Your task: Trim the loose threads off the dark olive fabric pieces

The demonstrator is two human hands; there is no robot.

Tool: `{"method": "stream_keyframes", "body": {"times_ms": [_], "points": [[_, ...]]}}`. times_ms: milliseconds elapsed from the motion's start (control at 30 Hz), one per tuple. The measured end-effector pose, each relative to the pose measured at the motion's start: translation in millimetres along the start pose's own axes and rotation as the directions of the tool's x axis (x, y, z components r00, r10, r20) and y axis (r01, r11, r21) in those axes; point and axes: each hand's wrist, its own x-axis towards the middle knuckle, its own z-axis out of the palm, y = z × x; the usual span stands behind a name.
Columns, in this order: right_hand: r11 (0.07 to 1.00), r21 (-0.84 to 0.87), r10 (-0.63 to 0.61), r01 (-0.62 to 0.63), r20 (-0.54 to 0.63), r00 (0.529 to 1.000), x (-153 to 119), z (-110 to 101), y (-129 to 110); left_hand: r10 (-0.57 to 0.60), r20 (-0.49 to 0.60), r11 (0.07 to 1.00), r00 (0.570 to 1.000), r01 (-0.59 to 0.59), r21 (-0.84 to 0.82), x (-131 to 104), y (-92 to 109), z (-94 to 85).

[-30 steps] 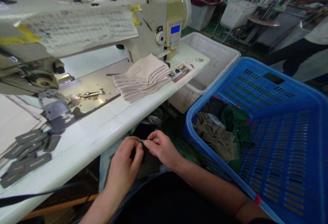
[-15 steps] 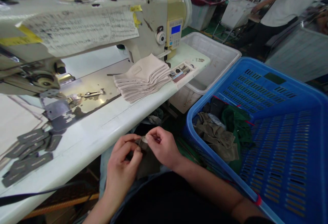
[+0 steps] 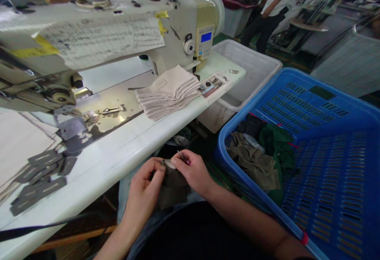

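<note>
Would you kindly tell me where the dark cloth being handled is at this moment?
In the head view, the dark cloth is low, just left of centre, held between the left hand and right hand, near the edge of the white table.

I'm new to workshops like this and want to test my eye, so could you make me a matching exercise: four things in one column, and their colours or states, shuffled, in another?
Things:
1. Cloth stack
2. Tabs
3. Basket
4. Left hand

Colours or states:
A. Blue, with slotted walls
B. Pinching the edge of dark cloth
C. Pale, layered, on the table
D. Dark grey, lying over one another in a loose heap

Right pairs: 1-C, 2-D, 3-A, 4-B
</note>
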Motion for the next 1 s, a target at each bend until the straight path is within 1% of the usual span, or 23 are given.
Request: {"method": "stream_keyframes", "body": {"times_ms": [67, 133, 233, 333, 433, 733, 833, 1000], "points": [[0.998, 0.052, 0.042, -0.041, -0.024, 0.999, 2, 0, 2, 0.068, -0.028, 0.99, 0.997, -0.064, 0.127, -1, -1, 2.1], [0.999, 0.034, 0.014, -0.014, -0.023, 1.0, 0, -2, 3, 0.12, -0.023, 0.966, 0.993, -0.112, 0.234, -1, -3, 3.2], [0.999, -0.034, -0.038, 0.04, 0.034, 0.999, -8, -6, 2, 0.184, 0.003, 0.939, 0.983, -0.176, 0.296, -1, -6, 2.2], [0.995, -0.093, -0.017, 0.026, 0.1, 0.995, -13, -7, -1, 0.236, 0.02, 0.923, 0.972, -0.23, 0.307, -2, -4, 0.3], [0.994, -0.103, 0.033, -0.021, 0.119, 0.992, -12, -5, -2, 0.262, 0.036, 0.914, 0.964, -0.26, 0.313, -4, 0, -0.3], [0.997, 0.052, 0.055, -0.062, 0.132, 0.99, -11, -2, -6, 0.276, 0.034, 0.917, 0.961, -0.274, 0.292, -6, 2, 0.7], [0.996, 0.06, 0.055, -0.064, 0.134, 0.989, -11, -2, -7, 0.286, 0.028, 0.918, 0.958, -0.282, 0.277, -7, 3, 0.4], [0.995, 0.075, 0.058, -0.069, 0.14, 0.988, -10, -1, -6, 0.265, 0.008, 0.931, 0.964, -0.258, 0.257, -7, 2, 0.9]]}}
